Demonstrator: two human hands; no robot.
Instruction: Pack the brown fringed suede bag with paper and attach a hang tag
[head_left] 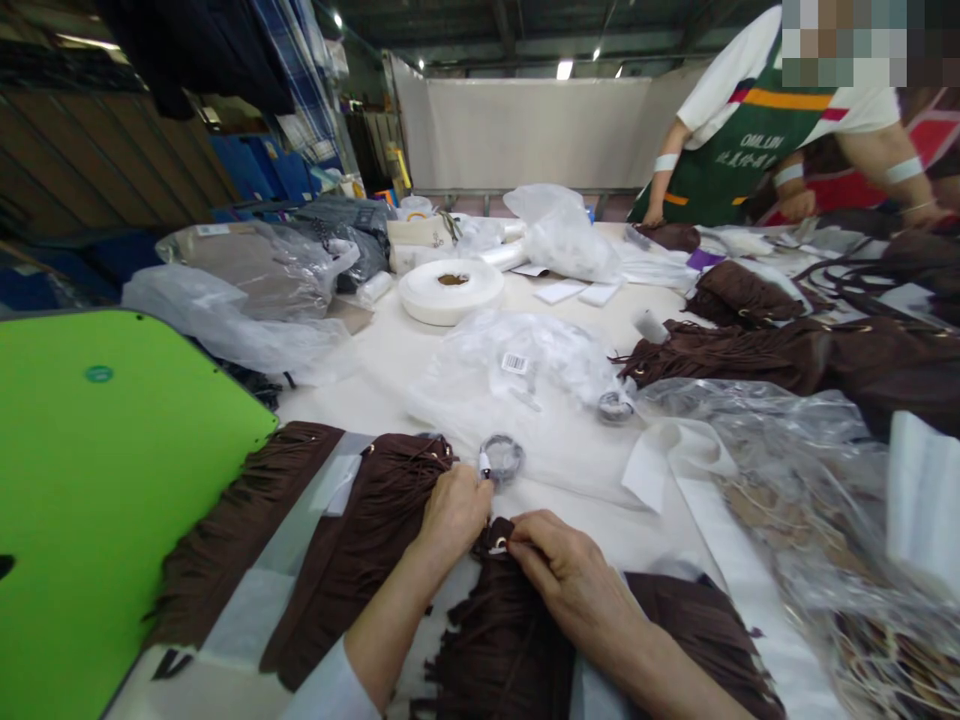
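Dark brown fringed material (510, 630) with a metal eyelet lies at the front centre. My right hand (574, 575) pinches its top edge beside the eyelet. Just to the left and a little farther off, my left hand (456, 510) has its fingers closed on a small dark piece with a white part, near a coil of clear cord (504, 458); what exactly it grips is partly hidden. More brown fringed pieces (360, 540) lie left of my left forearm, with a translucent strip (281, 570) between them. Another brown piece (697, 640) is under my right forearm.
Clear plastic bags (517, 360) and a white roll (451, 290) are on the white table (360, 385). A green board (127, 480) stands at the left. Bagged goods (817, 510) and brown fringed items (795, 355) lie right. Across the table is a person in a green apron (757, 150).
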